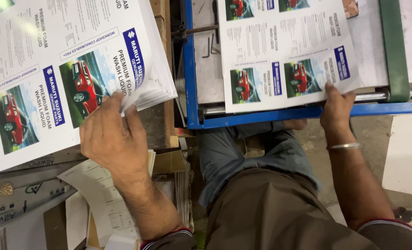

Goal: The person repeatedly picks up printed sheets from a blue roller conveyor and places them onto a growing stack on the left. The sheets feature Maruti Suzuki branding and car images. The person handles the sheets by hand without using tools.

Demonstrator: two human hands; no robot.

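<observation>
A thick stack of printed label sheets [53, 55], white with red car pictures and blue bars, lies at the upper left. My left hand [111, 136] pinches the near corner of its top sheets. A single matching printed sheet [284, 51] rests on the grey bed of a blue-framed machine [190, 69]. My right hand [336, 109], a metal bangle on its wrist, grips that sheet's near right corner at the machine's front rail.
A green vertical bar [394, 46] stands at the machine's right. Cardboard boxes [21, 190] and loose papers [99, 199] lie under the stack at lower left. My knees in brown trousers [270, 213] fill the lower middle; a white board [407, 157] lies at the right.
</observation>
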